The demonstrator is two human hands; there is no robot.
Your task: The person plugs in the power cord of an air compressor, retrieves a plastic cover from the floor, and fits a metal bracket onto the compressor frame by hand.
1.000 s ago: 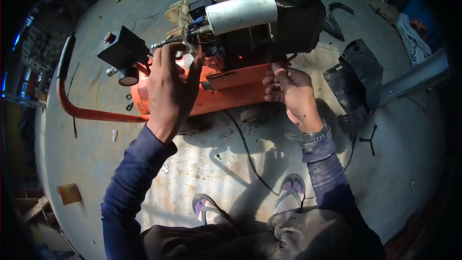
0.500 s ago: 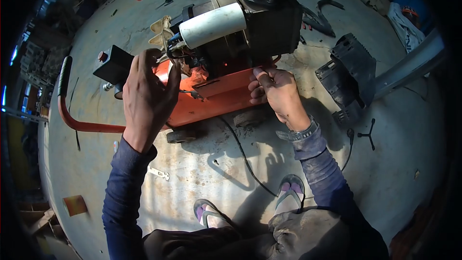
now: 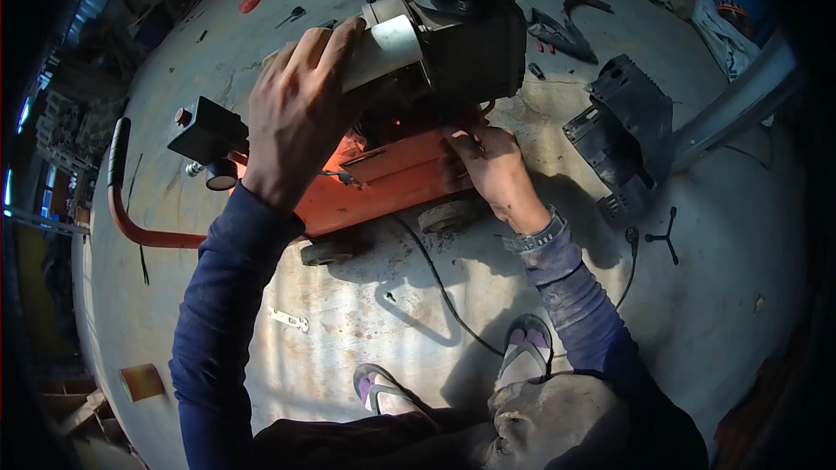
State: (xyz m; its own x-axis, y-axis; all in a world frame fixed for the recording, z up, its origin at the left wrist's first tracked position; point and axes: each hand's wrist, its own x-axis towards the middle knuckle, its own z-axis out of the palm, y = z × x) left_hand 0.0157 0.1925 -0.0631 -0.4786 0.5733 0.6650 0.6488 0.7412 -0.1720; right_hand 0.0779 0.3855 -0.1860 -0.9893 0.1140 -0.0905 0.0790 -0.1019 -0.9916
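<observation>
An air compressor with an orange tank (image 3: 374, 191) stands before me, its dark motor and pump (image 3: 475, 57) on top. Over the left end of the white cylinder (image 3: 387, 52) along the motor curl the fingers of my left hand (image 3: 296, 113); its thumb and the wiring behind are hidden. Fingers bent together, my right hand (image 3: 492, 161) is at the right end of the tank's top plate, under the motor. Whatever its fingertips pinch is out of sight. Left of my left hand is the black pressure switch box (image 3: 209, 129) with a red knob, above a round gauge (image 3: 221, 176).
A black plastic cover (image 3: 631, 122) lies at right, near a metal post (image 3: 740, 104) and a three-armed wrench (image 3: 665, 237). A power cable (image 3: 444, 287) crosses the floor. The tank's handle (image 3: 119, 183) juts left. A flat metal spanner (image 3: 287, 319) lies near my feet.
My left hand has moved up and right from the wiring onto the white cylinder. My right hand stays at the plate's end, its fingers shifted slightly. The view has shifted a little.
</observation>
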